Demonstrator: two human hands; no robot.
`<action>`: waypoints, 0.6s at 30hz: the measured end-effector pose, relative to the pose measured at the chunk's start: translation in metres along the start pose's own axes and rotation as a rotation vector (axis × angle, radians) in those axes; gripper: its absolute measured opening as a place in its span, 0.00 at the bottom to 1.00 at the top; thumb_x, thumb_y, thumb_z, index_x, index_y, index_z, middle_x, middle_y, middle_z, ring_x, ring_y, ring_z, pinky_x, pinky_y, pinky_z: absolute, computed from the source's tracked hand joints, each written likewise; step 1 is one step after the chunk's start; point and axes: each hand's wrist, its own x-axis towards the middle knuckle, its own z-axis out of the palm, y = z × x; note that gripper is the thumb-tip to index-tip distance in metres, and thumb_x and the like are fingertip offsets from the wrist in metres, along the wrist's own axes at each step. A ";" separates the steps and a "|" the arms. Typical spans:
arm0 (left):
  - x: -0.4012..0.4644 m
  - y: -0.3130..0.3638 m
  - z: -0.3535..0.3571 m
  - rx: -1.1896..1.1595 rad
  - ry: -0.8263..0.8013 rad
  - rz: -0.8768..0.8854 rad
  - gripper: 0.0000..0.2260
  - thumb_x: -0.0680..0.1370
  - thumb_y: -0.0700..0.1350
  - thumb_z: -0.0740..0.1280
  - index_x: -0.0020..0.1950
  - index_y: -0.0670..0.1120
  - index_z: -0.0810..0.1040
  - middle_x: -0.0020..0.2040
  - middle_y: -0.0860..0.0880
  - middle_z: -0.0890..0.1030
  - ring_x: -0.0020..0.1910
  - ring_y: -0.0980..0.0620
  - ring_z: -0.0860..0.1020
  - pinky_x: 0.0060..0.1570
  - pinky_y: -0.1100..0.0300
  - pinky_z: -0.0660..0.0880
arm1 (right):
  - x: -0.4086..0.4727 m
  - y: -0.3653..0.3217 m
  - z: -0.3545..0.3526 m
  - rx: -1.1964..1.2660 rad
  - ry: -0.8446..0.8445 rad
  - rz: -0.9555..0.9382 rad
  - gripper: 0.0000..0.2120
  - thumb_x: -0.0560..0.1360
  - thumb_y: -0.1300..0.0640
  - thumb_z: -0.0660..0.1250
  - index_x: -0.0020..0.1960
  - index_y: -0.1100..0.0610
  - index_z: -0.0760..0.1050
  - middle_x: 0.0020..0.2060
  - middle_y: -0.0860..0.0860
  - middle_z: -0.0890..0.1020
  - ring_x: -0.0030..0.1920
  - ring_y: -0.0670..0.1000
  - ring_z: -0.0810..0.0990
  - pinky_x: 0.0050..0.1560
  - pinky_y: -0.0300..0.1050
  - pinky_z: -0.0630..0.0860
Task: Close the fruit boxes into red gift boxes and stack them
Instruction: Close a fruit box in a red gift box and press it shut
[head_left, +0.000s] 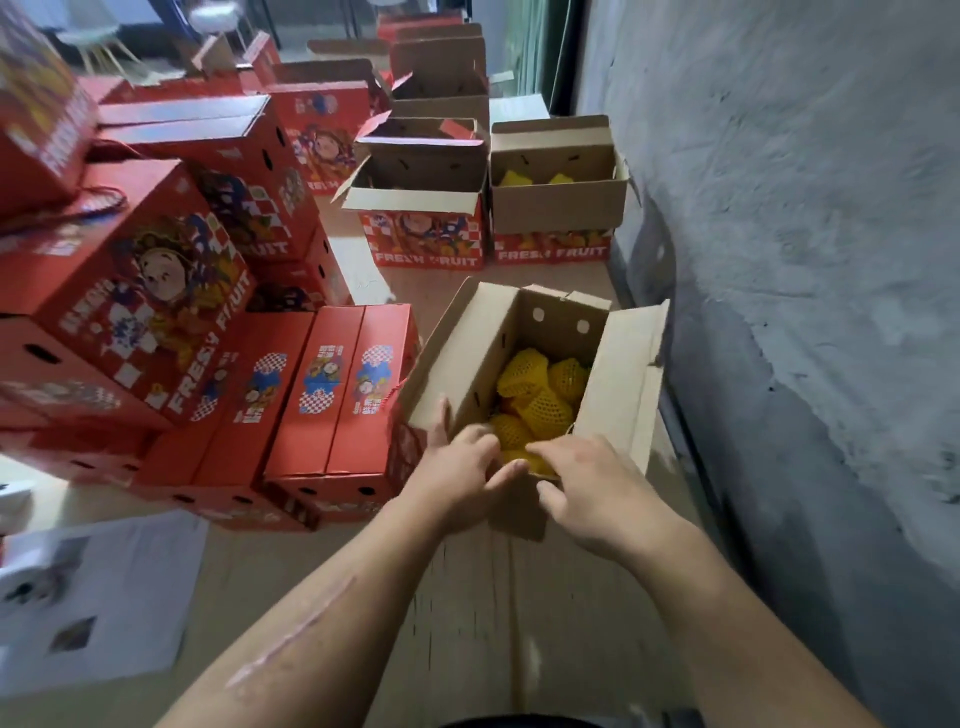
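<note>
Hands: left hand (464, 464) and right hand (587, 486) grasp near flap of open fruit box (540, 332); stacked red gift boxes (332, 405) left of them.

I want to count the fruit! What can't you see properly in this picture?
- Head view: fruit in the near open box is partly hidden by both hands, left hand, right hand.
- Far-right open box: its front flap hides most fruit.
- Middle open box: contents hidden by its walls.
</note>
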 end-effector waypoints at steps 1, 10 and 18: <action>-0.010 0.000 0.006 -0.050 0.005 0.032 0.27 0.81 0.71 0.50 0.50 0.53 0.78 0.78 0.50 0.70 0.80 0.48 0.30 0.77 0.43 0.31 | -0.003 0.003 -0.001 -0.019 0.016 0.025 0.23 0.82 0.41 0.62 0.76 0.42 0.67 0.70 0.46 0.75 0.68 0.53 0.73 0.70 0.55 0.72; -0.051 -0.016 0.030 -0.196 0.316 -0.016 0.12 0.81 0.61 0.59 0.56 0.56 0.75 0.79 0.58 0.64 0.80 0.54 0.52 0.63 0.48 0.76 | 0.009 0.001 -0.002 -0.112 -0.096 -0.013 0.21 0.83 0.37 0.58 0.72 0.43 0.72 0.66 0.47 0.80 0.64 0.54 0.76 0.66 0.55 0.72; -0.075 0.025 0.065 -1.140 0.321 -0.976 0.54 0.64 0.76 0.73 0.78 0.49 0.57 0.76 0.44 0.62 0.73 0.45 0.68 0.68 0.47 0.71 | 0.038 0.051 0.002 -0.232 -0.059 0.213 0.27 0.79 0.37 0.51 0.73 0.47 0.70 0.80 0.53 0.58 0.81 0.59 0.46 0.79 0.67 0.55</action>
